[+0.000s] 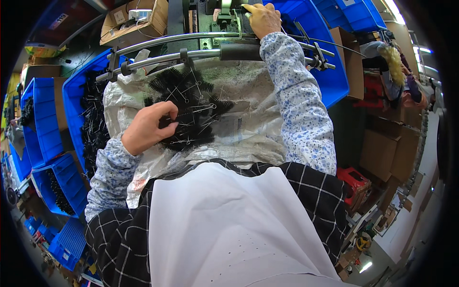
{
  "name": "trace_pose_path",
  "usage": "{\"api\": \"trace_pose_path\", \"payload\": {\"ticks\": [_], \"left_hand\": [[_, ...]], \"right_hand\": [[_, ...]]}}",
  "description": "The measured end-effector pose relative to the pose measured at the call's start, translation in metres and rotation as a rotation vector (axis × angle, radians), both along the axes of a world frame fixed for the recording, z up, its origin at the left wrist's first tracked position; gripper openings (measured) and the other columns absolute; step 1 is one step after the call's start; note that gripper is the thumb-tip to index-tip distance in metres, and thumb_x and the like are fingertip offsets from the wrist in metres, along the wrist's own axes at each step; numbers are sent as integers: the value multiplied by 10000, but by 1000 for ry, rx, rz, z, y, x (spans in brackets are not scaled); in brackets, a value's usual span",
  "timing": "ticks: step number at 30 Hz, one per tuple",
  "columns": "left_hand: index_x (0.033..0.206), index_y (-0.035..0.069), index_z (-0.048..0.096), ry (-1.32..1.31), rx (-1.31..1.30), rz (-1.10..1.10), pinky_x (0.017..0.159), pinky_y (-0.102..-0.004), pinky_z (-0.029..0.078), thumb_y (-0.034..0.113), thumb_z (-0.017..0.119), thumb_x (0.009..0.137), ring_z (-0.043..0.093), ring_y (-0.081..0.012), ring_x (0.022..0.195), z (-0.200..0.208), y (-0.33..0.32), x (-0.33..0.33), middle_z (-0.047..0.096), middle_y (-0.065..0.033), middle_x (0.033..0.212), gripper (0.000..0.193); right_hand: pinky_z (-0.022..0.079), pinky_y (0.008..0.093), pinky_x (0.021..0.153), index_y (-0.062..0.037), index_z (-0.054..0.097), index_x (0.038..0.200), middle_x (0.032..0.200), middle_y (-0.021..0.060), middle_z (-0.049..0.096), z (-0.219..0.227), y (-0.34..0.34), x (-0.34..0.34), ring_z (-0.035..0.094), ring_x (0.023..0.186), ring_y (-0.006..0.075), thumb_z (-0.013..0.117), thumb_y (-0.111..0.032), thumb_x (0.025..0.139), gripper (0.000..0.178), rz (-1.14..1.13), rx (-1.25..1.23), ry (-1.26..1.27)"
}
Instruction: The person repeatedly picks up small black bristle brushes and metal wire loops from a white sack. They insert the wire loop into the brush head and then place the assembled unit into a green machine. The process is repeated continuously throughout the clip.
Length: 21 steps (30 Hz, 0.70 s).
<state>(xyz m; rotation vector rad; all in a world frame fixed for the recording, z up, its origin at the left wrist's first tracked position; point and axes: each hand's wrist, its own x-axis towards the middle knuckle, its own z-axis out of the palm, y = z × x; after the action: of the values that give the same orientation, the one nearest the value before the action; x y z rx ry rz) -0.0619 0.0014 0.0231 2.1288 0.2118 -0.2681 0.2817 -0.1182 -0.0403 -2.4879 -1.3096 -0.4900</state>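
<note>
A pile of black-bristled wire brushes (198,125) with looped metal ends lies on a whitish woven sack (253,103) in front of me. My left hand (152,125) hovers at the pile's left edge, with thumb and forefinger curved and a gap between them. No brush shows in that hand. My right hand (264,21) reaches to the green-lit machine (224,21) at the top, its thumb and fingers drawn together beside the machine's head. Whatever it pinches there is too small to make out. A yellowish covering shows on one fingertip.
Chrome rails (167,58) with a black padded sleeve (241,52) cross in front of the machine. A blue bin (71,91) of black brushes stands left, another blue bin (334,71) right. A cardboard box (155,21) sits back left. Another person (394,67) is at far right.
</note>
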Motion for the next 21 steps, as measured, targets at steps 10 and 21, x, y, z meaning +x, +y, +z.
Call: {"api": "trace_pose_path", "payload": {"ticks": [10,21], "left_hand": [[854,27,500,-64,-85,-22,530,-259,371,83,642,733,448,-124,591,8,23,6,513,-36,709,195],[852,25,492,-93,-70,-16,540,-246,361,73,639,746,434,-109,610,16,20,12,492,-23,707,188]], "right_hand": [[406,443,847,-112,612,1086,1058,131,616,-10,-13,-8,529,1052,308,606,-271,742,379,-197,-30,93],[373,433,806,-112,624,1044,990,68,638,-5,31,-46,551,1015,267,591,-290,743,351,-190,-109,46]]}}
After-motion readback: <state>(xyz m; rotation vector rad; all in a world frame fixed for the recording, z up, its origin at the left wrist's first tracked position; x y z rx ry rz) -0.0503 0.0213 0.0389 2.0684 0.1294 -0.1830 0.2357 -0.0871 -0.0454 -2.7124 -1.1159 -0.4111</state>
